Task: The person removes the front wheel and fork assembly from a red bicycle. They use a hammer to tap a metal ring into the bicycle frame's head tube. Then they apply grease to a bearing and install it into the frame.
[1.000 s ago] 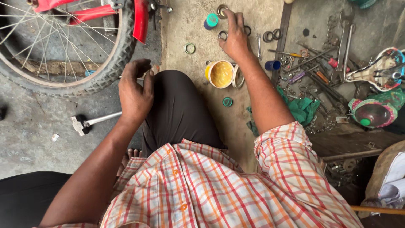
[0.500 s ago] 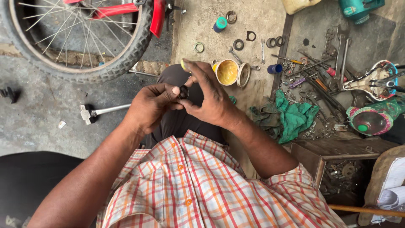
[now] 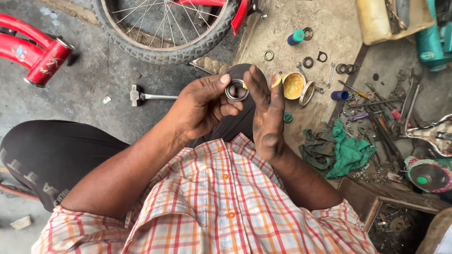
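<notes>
My left hand pinches a small metal bearing ring between thumb and fingertips above my knee, its open bore facing up at me. My right hand stands flat and empty, fingers straight, touching the ring's right side, so both are equally near it. Just right of them, on the dusty floor, sits an opened round tin of yellow grease, with a blue-and-green capped tube beyond.

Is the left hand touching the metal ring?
Touching. The head view shows the left hand pinching the metal ring between thumb and fingertips, with no gap; the right hand stands open beside it.
</notes>
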A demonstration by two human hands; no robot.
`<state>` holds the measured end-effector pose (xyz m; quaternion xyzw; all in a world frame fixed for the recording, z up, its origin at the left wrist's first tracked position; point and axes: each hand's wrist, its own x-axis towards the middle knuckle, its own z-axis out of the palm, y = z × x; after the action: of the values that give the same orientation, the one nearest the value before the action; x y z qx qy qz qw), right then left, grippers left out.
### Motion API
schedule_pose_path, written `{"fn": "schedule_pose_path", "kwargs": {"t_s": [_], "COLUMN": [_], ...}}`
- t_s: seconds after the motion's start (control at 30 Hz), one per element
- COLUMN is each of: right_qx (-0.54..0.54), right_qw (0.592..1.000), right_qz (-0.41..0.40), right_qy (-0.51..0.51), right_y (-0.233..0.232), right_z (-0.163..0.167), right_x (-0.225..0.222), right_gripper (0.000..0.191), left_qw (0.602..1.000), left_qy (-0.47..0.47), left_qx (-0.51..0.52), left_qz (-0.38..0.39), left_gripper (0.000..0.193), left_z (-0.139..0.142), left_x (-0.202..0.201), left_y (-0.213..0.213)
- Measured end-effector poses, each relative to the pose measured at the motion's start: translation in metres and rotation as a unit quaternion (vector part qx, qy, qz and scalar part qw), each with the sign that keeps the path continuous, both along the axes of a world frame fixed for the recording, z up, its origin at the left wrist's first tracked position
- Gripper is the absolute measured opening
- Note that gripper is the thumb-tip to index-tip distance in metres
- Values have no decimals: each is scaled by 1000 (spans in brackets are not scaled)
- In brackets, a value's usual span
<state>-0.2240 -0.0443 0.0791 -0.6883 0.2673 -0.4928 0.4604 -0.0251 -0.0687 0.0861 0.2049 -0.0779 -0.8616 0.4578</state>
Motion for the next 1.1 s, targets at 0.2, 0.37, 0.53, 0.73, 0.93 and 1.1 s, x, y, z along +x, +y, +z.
{"fn": "schedule_pose_path", "kwargs": {"t_s": [0.2, 0.37, 0.53, 0.73, 0.93, 1.1], "right_qx": [-136, 63, 155, 140, 59, 0], "right_qw": [985, 990, 971, 977, 989, 997], "right_qz": [-60, -81, 62, 19, -28, -43], "right_qy": [86, -92, -172, -159, -130, -64], "right_y": [6, 6, 5, 21, 31, 30], "right_z": [6, 20, 33, 35, 33, 21], "right_x": [13, 22, 28, 31, 29, 37], "right_gripper": [92, 95, 87, 95, 100, 106], "left_qw": [1000, 999, 998, 999, 999, 998], "left_qy": [18, -9, -11, -4, 16, 52], "left_qx": [-7, -42, -54, -25, -18, -13], "left_qz": [-4, -18, 5, 40, 45, 43], "left_gripper": [31, 28, 29, 29, 25, 26], "left_z": [9, 11, 18, 28, 33, 39], "left_x": [24, 33, 32, 39, 30, 19], "left_y": [19, 29, 37, 36, 34, 41]}}
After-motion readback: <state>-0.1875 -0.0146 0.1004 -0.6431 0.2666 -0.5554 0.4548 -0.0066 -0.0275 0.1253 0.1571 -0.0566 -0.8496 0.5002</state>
